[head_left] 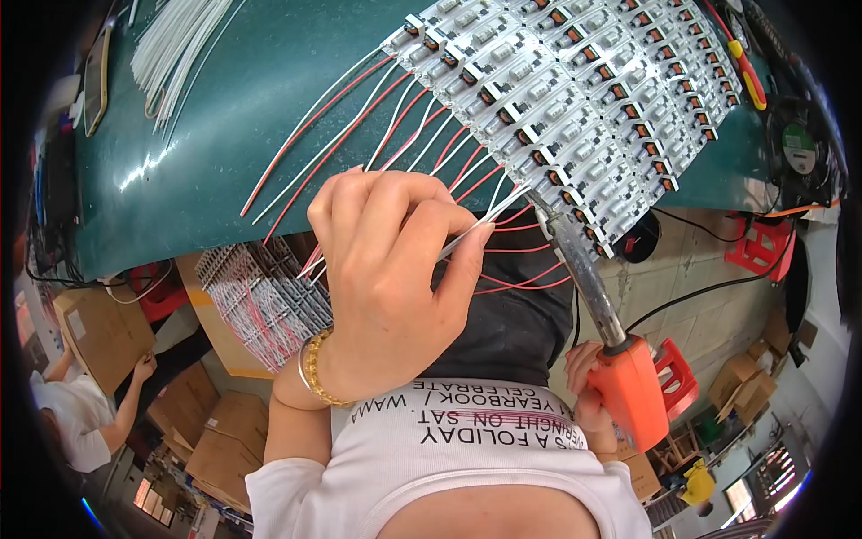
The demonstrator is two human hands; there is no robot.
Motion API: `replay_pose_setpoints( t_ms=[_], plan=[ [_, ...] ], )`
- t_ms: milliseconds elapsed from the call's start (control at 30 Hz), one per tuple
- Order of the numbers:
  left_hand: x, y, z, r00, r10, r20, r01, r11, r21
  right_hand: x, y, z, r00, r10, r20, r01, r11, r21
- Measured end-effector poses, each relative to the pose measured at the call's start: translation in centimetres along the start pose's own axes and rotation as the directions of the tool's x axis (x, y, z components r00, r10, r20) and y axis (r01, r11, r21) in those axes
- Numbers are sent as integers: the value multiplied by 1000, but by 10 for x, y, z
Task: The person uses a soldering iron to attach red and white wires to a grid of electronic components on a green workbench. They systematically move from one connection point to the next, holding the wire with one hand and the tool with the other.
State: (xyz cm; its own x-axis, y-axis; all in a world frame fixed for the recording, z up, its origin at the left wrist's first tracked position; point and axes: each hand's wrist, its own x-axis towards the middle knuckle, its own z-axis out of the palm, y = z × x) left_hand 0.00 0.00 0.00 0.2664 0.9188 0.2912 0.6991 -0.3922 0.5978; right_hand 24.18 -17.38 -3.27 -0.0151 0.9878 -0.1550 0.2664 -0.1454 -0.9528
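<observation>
My left hand (pixel 391 265) pinches several thin white wires (pixel 496 208) between thumb and fingers, their ends at the edge of a circuit board panel (pixel 561 103). The panel holds many rows of small black-and-orange parts. Along its near-left edge, red and white wires (pixel 330 135) fan out over the table. My right hand (pixel 585 382) grips the orange soldering gun (pixel 633 395), partly hidden behind its body. The gun's dark metal shaft (pixel 584 269) reaches up to the panel edge beside the pinched wires; whether the tip touches cannot be made out.
A green table (pixel 206 171) carries a bundle of white wires (pixel 175 54), a red-and-yellow screwdriver (pixel 747 76) and a small fan (pixel 797 144). More wired boards (pixel 260 301) lie below on the left. Red stools (pixel 759 247) and cardboard boxes (pixel 229 445) stand around. Another person (pixel 76 413) holds a box (pixel 103 337).
</observation>
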Motion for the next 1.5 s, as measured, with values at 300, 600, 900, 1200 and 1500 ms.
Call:
replay_pose_setpoints(
  t_ms=[300, 600, 900, 1200, 1500],
  plan=[
    [3, 5, -3, 999, -36, 22, 35, 999, 20, -3, 0, 10, 992, -32, -118, 34, 999, 9],
    [1, 1, -2, 999, -28, 15, 28, 1000, 14, -16, -7, 14, 905, 224, -362, -336, 898, -284],
    [2, -2, -6, 997, -5, -76, 3, 1000, -27, -8, -14, 11, 938, 200, -281, -232, 969, -85],
    [-7, 11, 0, 1000, 9, 19, -7, 994, -109, -14, -12, 10, 965, 5, -261, 44, 982, 182],
    [-6, 11, 3, 1000, 21, 20, -19, 996, -90, -19, 6, -3, 994, -39, -98, 50, 991, 121]
  ],
)
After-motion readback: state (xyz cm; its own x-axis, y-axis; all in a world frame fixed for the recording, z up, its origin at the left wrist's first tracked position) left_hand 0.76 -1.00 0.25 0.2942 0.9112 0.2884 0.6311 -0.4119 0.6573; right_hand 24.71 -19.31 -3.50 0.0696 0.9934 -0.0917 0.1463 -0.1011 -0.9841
